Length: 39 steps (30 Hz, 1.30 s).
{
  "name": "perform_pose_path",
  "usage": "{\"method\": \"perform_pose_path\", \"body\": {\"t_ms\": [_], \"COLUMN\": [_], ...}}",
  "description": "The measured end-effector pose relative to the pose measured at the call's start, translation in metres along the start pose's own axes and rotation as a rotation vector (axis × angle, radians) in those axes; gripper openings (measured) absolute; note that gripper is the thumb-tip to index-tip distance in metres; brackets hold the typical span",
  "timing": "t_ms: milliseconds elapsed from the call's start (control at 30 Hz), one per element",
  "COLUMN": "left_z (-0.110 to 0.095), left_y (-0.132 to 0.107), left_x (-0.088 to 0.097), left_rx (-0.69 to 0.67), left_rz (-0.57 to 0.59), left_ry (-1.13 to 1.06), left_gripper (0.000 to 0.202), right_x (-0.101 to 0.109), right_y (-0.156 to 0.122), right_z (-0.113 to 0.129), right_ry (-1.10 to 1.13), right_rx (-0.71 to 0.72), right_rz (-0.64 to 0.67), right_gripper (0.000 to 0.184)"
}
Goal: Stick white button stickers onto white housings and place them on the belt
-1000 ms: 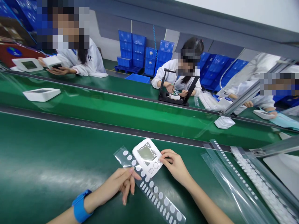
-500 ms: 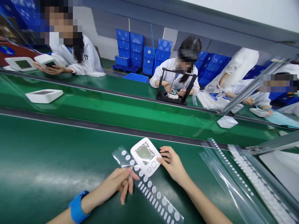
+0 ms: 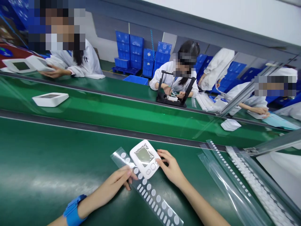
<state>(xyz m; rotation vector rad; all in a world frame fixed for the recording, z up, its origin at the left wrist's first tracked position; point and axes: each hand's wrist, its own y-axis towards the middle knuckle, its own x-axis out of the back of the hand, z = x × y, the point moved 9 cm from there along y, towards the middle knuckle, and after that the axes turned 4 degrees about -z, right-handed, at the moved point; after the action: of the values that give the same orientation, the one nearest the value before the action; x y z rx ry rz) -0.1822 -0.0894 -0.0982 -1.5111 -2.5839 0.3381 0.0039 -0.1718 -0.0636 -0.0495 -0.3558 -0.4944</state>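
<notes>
A white blood-pressure-monitor-like device (image 3: 142, 153) with a grey screen and outlined buttons lies face up on the green bench. My right hand (image 3: 169, 164) grips its right edge, thumb on the front near the buttons and fingers along the side. A clear strip of white stickers (image 3: 150, 191), round dots in one row and oblong ones beside it, runs diagonally, with its middle part right beside the device's lower left edge. At the strip's upper left part, my left hand (image 3: 119, 180) has thumb and fingers closed at its edge, the other fingers curled. A blue band (image 3: 75, 210) circles the left wrist.
More clear strips (image 3: 218, 175) and a sticker-covered strip (image 3: 256, 185) lie at right. Beyond the bench edge runs a green conveyor (image 3: 113, 110) carrying a white device (image 3: 50, 99) and stacked white parts (image 3: 230, 125). Co-workers in white coats sit across it, near a black frame stand (image 3: 174, 91).
My left thumb and fingers have drawn closer together at the strip, up and left a little. The device on the conveyor has shifted right. My right hand keeps its grip.
</notes>
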Motion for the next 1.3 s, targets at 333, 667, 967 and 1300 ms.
{"method": "perform_pose_path", "body": {"t_ms": [333,667,967,1300], "left_z": [-0.014,-0.018,-0.03,-0.02], "left_y": [-0.001,0.0,-0.005,0.003], "left_x": [0.001,-0.002,-0.005,-0.002], "left_rx": [-0.013,0.023,-0.066,-0.089], "left_rz": [0.039,0.118,0.274,0.199], "left_ry": [-0.113,-0.28,-0.2,-0.232], "left_gripper": [0.051,0.052,0.028,0.037], "right_x": [-0.034,0.068,0.09,0.011], "right_y": [0.011,0.213,0.27,0.057], "right_z": [0.022,0.018,0.012,0.044], "right_ry": [0.383,0.098,-0.254,-0.267], "right_rx": [-0.161,0.003,0.112,0.404], "right_rz": [0.065,-0.532,-0.505,-0.085], "right_gripper": [0.045,0.041,0.058,0.04]}}
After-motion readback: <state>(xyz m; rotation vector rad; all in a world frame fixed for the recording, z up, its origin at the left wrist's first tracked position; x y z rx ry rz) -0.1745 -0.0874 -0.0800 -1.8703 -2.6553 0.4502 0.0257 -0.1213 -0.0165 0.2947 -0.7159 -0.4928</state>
